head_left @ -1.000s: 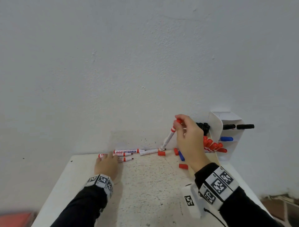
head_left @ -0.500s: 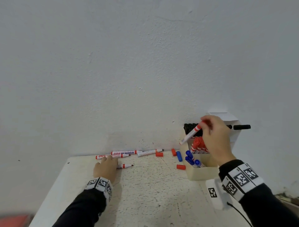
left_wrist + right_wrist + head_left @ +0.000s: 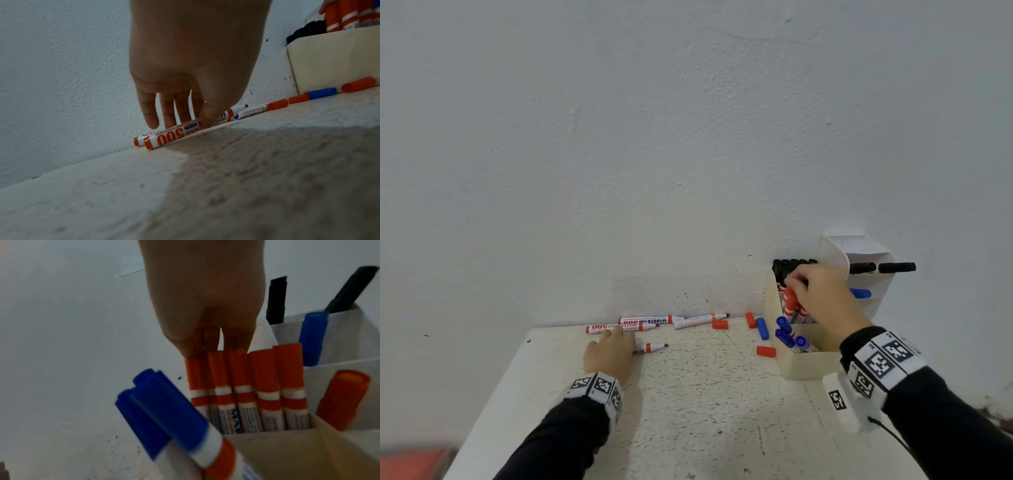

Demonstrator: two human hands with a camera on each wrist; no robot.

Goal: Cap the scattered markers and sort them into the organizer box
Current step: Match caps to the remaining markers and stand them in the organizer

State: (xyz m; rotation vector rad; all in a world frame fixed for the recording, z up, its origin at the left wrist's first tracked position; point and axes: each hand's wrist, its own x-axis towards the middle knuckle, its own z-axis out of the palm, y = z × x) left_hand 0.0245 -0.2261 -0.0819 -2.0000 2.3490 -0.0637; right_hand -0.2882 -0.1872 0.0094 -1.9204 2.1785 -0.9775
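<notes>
My right hand [image 3: 796, 287] [image 3: 209, 352] is over the cream organizer box [image 3: 808, 365] at the right. Its fingertips pinch the cap of a red marker [image 3: 790, 301] [image 3: 195, 378] that stands among the other red markers in the middle compartment. My left hand [image 3: 619, 337] [image 3: 180, 123] lies on the table at the left. Its thumb and fingers pinch an uncapped red marker [image 3: 650, 347] [image 3: 168, 138] from above. Three more uncapped red markers [image 3: 647, 320] lie along the wall. Loose red caps [image 3: 720, 324] and one blue cap [image 3: 762, 329] lie left of the box.
Blue markers [image 3: 786, 334] fill the box's front compartment and black ones [image 3: 791, 265] the back. A white holder [image 3: 859, 246] behind it has black and blue markers sticking out. The wall runs along the table's far edge [image 3: 551, 330].
My right hand carried the capped red marker from the table's middle to the box and lowered it into the red compartment. My left hand stayed on the marker at the left.
</notes>
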